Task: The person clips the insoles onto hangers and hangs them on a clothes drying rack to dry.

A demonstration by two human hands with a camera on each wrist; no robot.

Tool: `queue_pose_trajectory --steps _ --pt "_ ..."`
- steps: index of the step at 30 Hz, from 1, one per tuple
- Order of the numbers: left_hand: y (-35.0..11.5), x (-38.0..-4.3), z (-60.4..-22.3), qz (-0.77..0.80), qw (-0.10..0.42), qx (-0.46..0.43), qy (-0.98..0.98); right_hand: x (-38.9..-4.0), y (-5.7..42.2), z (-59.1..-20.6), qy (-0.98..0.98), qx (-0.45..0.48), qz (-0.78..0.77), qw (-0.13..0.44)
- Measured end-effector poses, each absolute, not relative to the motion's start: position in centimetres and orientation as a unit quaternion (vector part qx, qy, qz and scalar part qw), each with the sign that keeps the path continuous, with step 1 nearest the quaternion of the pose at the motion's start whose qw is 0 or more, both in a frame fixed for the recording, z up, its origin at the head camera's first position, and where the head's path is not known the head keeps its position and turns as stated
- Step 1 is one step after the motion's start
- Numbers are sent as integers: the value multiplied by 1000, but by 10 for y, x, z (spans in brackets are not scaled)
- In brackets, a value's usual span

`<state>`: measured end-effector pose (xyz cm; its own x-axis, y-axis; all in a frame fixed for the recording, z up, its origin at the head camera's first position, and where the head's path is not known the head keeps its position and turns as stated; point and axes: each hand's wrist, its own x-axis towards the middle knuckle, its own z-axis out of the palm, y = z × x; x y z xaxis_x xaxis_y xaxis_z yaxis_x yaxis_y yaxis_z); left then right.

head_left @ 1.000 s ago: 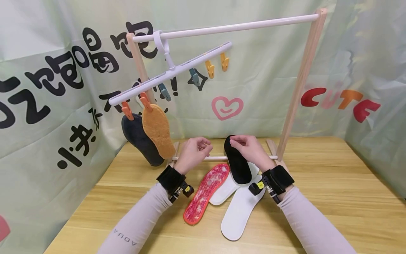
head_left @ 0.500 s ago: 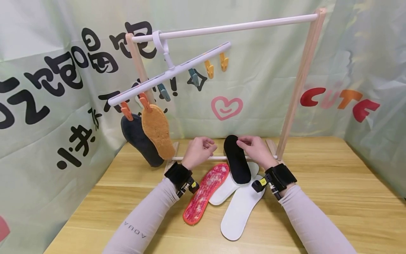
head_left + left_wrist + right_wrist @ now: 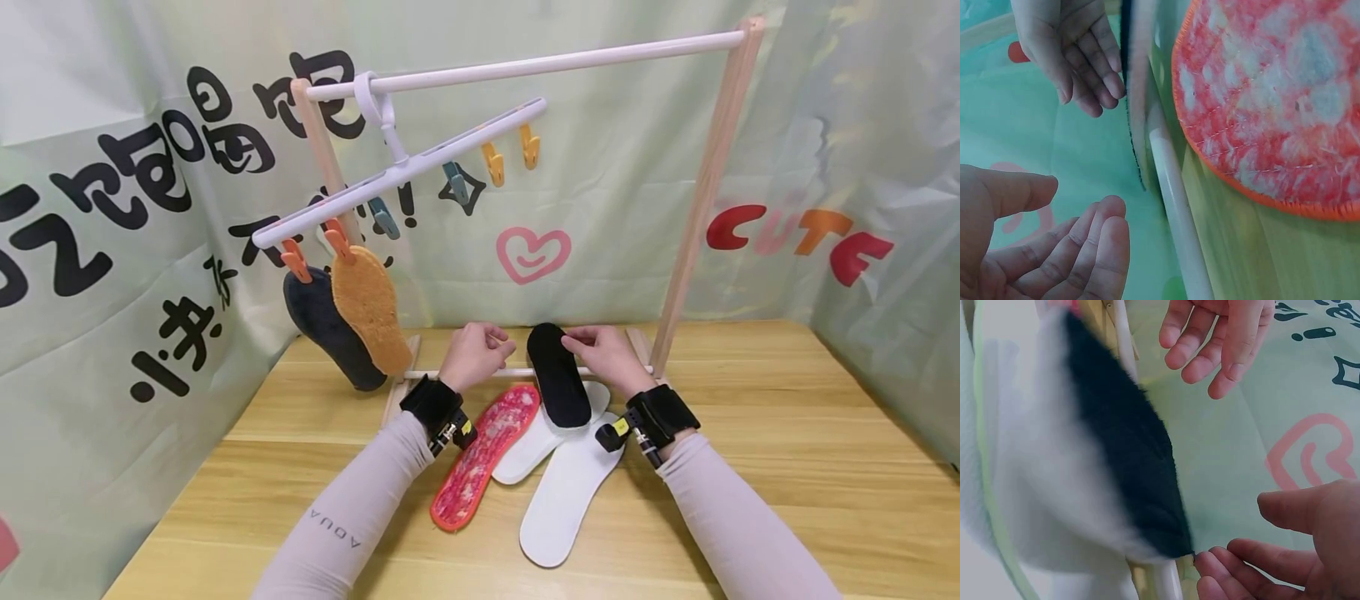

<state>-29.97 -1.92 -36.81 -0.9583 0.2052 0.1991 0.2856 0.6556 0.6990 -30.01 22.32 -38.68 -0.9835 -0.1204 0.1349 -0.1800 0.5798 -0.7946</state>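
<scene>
Right hand [image 3: 606, 358], thumb apart, fingers loosely extended, gripping nothing, is at the edge of the black insole [image 3: 558, 379], which overlaps white insoles [image 3: 553, 504], seemingly propped by the lower rail [image 3: 520, 372]; left hand [image 3: 476, 357] empty, relaxed.

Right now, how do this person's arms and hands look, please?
The left hand and right hand are bare. The left sleeve and right sleeve are pale pinkish-grey; the left one bears dark lettering, apparently AQUA. Black wristbands carry small, yellow-marked black cameras.

A table [image 3: 787, 467] bears 3 insoles [image 3: 525, 454], red and white.
</scene>
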Motion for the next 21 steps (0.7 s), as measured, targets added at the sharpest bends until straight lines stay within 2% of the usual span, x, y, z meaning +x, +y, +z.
queue_pose_trajectory --steps 6,15,21 --pt "-17 -305 -374 -373 46 -123 -918 -302 224 -391 -895 82 437 36" --pt "-12 -306 -376 -359 19 -105 -927 -301 229 -393 -903 65 425 -12" --pt "-9 -307 -380 -347 10 -93 -933 -304 227 -398 -916 70 394 -2"
